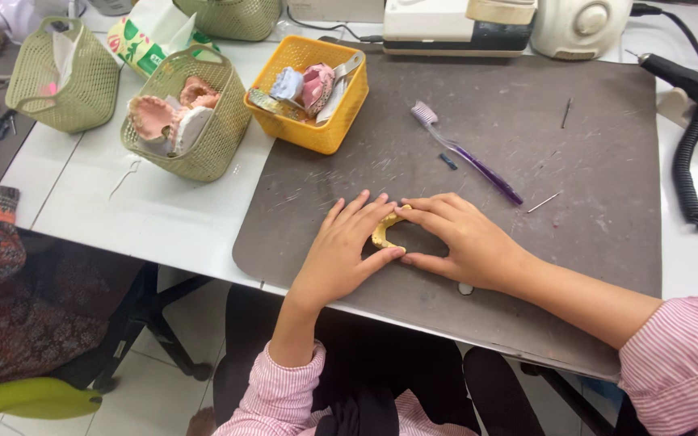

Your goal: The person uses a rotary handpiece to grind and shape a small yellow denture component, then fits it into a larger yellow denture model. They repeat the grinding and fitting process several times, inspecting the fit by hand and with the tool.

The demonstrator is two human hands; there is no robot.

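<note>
I have both hands down on the grey mat (527,145), and between them sits a small yellow dental cast (384,232), arch-shaped, lying flat on the mat near its front edge. My left hand (341,250) comes in from the left with its fingers (357,211) spread over the top of the cast and the thumb tucked under its lower end; my right hand (466,241) meets it from the other side, fingertips touching the upper end and thumb near the lower, so the cast is pinched lightly from both sides and pressed against the surface rather than lifted. Held this way it cannot slide, and the mat takes its weight. Neither hand is clenched; the fingers are curved and closed only on the cast. Ahead of my hands the mat is mostly bare, with a purple toothbrush (462,149) lying diagonally beyond my right hand, a thin metal pin (543,203) just past it, and another (566,113) farther back. The yellow basket (309,129) of casts and two green baskets (203,153) stand well apart at the back left. A black handpiece with coiled cord (688,161) borders the right edge. The mat's front edge lies just below my wrists, near the cast.
</note>
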